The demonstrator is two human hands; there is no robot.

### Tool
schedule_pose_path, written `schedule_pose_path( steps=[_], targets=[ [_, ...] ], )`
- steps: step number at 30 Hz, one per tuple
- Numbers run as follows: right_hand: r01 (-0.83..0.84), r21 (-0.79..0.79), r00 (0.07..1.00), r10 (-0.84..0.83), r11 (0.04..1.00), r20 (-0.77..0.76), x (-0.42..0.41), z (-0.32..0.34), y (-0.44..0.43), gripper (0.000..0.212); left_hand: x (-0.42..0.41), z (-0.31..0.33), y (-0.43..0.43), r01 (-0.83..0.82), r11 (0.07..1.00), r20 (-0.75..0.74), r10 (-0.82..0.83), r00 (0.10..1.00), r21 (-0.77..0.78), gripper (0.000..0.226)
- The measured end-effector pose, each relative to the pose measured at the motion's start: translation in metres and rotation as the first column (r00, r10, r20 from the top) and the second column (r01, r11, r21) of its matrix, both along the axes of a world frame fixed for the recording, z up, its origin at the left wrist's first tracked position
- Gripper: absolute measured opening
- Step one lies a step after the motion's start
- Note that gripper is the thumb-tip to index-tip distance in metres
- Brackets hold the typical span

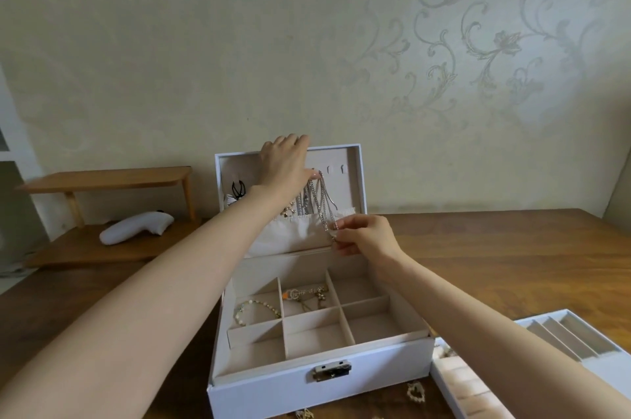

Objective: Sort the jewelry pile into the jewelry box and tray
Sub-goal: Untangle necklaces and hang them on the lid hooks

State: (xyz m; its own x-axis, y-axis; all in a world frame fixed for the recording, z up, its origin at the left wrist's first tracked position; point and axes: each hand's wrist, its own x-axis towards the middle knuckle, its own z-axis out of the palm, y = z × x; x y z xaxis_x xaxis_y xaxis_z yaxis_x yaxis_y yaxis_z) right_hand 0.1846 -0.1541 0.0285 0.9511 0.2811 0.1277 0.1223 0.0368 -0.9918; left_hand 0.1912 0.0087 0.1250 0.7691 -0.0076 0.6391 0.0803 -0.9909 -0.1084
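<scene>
A white jewelry box [317, 381] stands open in front of me, its lid [355, 179] upright against the wall. My left hand [285, 162] reaches into the lid and holds the top of a silver chain necklace [321, 203] by the hooks. My right hand [367, 236] pinches the lower end of that chain above the fabric lid pocket [293, 237]. A pearl bracelet [254, 311] and gold pieces [307, 295] lie in the box's back compartments. A white tray [580, 364] sits at the right.
A pearl heart piece [416, 393] and other gold bits lie on the wooden table before the box. A wooden shelf stand [106, 179] with a white device [136, 227] below it stands at the left. The wall is close behind.
</scene>
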Motion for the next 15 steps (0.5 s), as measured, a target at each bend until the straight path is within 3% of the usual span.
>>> schedule_pose_path(
  steps=[3, 6, 8, 10, 15],
  targets=[
    [-0.007, 0.062, 0.999, 0.009, 0.998, -0.033, -0.003, 0.002, -0.002, 0.019, -0.005, -0.006, 0.006, 0.152, 0.988, 0.097, -0.148, 0.984, -0.039, 0.054],
    [-0.068, 0.141, 0.994, 0.079, 0.988, -0.078, -0.009, 0.007, -0.006, 0.018, -0.022, -0.022, 0.006, 0.385, 0.906, 0.338, -0.423, 0.841, 0.175, 0.023],
    [-0.13, 0.168, 0.984, 0.148, 0.977, -0.099, -0.011, 0.008, -0.01, 0.013, -0.036, -0.038, 0.003, 0.493, 0.832, 0.276, -0.551, 0.788, 0.256, 0.019],
    [-0.18, 0.186, 0.973, 0.203, 0.966, -0.113, -0.011, 0.01, -0.014, 0.006, -0.043, -0.055, 0.0, 0.57, 0.799, 0.149, -0.597, 0.788, 0.189, 0.022],
    [-0.222, 0.282, 0.953, 0.269, 0.933, -0.139, -0.01, 0.013, -0.016, 0.003, -0.043, -0.072, 0.0, 0.519, 0.853, -0.037, -0.521, 0.853, -0.049, 0.021]
  ],
)
